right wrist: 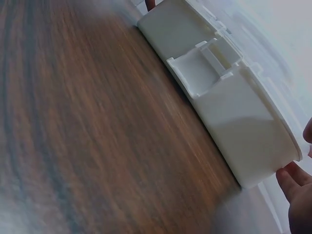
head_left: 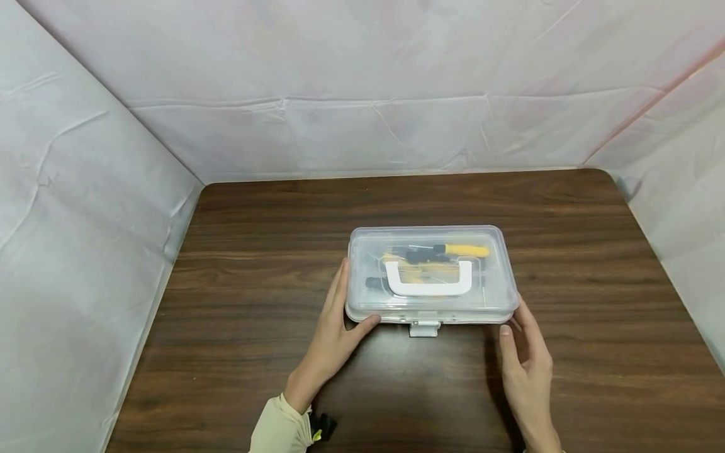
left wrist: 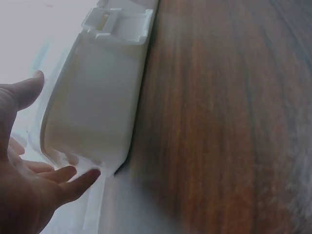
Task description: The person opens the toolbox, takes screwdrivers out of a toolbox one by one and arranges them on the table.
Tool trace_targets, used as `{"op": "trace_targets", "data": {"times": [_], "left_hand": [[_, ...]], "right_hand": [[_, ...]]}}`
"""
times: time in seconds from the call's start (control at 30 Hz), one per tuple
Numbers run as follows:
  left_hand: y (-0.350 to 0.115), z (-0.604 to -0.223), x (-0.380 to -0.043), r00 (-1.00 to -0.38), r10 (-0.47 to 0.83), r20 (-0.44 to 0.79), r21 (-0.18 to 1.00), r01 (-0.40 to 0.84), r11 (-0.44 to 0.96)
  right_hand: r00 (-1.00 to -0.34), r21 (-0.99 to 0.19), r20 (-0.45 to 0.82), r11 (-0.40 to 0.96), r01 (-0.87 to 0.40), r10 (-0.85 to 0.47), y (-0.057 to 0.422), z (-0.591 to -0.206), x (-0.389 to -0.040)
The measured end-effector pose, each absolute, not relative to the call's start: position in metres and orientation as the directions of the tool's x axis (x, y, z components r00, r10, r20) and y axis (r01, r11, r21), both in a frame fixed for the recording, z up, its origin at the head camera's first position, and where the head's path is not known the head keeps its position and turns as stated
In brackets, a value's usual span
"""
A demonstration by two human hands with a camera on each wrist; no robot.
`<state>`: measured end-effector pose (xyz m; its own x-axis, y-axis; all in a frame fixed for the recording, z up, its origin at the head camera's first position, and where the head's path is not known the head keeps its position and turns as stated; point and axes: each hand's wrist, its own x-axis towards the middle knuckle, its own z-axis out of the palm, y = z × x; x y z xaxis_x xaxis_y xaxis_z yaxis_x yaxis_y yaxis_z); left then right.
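Note:
A toolbox (head_left: pixel 430 302) with a clear lid and white base lies on the table, its white carrying handle (head_left: pixel 428 289) flat on top. Through the lid shows a yellow-handled tool (head_left: pixel 466 250) with a thin shaft, above other yellow and dark items that are blurred. A latch (head_left: pixel 425 328) juts out from the box's front, its flap (right wrist: pixel 195 73) hanging away from the lid. My left hand (head_left: pixel 334 333) lies along the left side, fingers extended, thumb by the front left corner. At the front right corner, my right hand (head_left: pixel 528 362) touches the side with its fingertips, thumb apart.
The dark wood-grain table (head_left: pixel 255 251) extends around the box on every side. Pale sheeting (head_left: pixel 362 138) rises behind the table and along its left and right edges. A small black item (head_left: pixel 324 428) sits at the left sleeve cuff (head_left: pixel 283 425).

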<state>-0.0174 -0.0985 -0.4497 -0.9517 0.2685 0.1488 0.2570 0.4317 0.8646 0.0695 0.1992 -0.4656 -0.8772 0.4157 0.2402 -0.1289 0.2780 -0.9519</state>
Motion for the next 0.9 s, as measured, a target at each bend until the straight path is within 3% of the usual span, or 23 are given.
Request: {"op": "trace_targets", "data": {"times": [0.17,0.3,0.53,0.9], "left_hand": [[-0.100,-0.444,-0.022,-0.936,0.264,0.231,0.816,0.334,0.471],[-0.102,-0.436,-0.030,-0.926,0.271,0.264,0.817,0.364,0.448],[-0.108,-0.427,-0.044,-0.919,0.278,0.281,0.851,0.372,0.369],[-0.109,-0.429,-0.063,-0.906,0.262,0.334,0.904,0.386,0.182]], "right_hand": [[-0.873,-0.930,0.267,0.347,-0.123,0.407,0.201,-0.457,0.069],[-0.851,-0.905,0.363,0.360,-0.225,0.381,0.207,-0.448,0.061],[-0.863,-0.895,0.435,0.016,-0.446,0.258,0.226,-0.438,0.038],[-0.846,-0.843,0.519,-0.094,-0.530,0.124,0.247,-0.428,0.015]]}}
